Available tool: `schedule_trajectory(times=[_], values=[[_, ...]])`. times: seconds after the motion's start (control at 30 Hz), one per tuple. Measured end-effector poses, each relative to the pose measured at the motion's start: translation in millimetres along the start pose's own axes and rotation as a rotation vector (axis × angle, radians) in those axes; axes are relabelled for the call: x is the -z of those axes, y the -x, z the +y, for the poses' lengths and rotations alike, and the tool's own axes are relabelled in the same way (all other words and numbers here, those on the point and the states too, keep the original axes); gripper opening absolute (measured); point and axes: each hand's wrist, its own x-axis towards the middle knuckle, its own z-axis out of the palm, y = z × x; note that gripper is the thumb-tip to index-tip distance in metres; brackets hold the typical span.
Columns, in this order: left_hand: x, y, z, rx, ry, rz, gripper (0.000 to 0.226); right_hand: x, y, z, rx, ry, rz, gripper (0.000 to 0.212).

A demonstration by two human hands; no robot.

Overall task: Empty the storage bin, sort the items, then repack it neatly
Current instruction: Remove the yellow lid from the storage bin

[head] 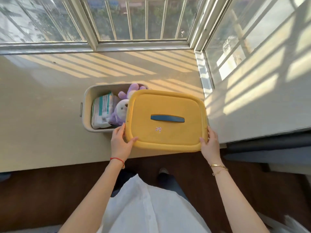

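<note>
Both hands grip the yellow lid by its near corners, left hand and right hand each with fingers curled round the rim and thumb on top, holding it off to the right so it covers only part of the bin. Beyond it the grey storage bin sits on the counter, still full: 1 white-and-teal pack and 1 purple plush toy visible. Judgement: only the opening step is under way; emptying, sorting and repacking all remain.

Yellow lid half covers cream bin holding plush.
</note>
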Motion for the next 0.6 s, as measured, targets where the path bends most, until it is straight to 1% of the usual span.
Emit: schedule_trajectory(times=[0.13,0.23,0.4,0.6], values=[[-49.9,32.1,11.6,0.000,-0.005,0.034,0.078,32.0,-7.1,43.8,0.027,0.028,-0.031,0.058],[-74.4,49.5,10.8,0.029,-0.028,0.028,0.078,45.2,-7.1,68.1,0.031,0.041,-0.054,0.058],[-97.0,73.1,2.7,0.095,-0.059,0.016,0.078,53.1,-3.3,95.2,0.039,0.047,-0.082,0.059],[-112.6,94.9,-13.5,0.156,-0.059,0.000,0.078,46.6,6.2,115.2,0.017,0.051,-0.129,0.059]])
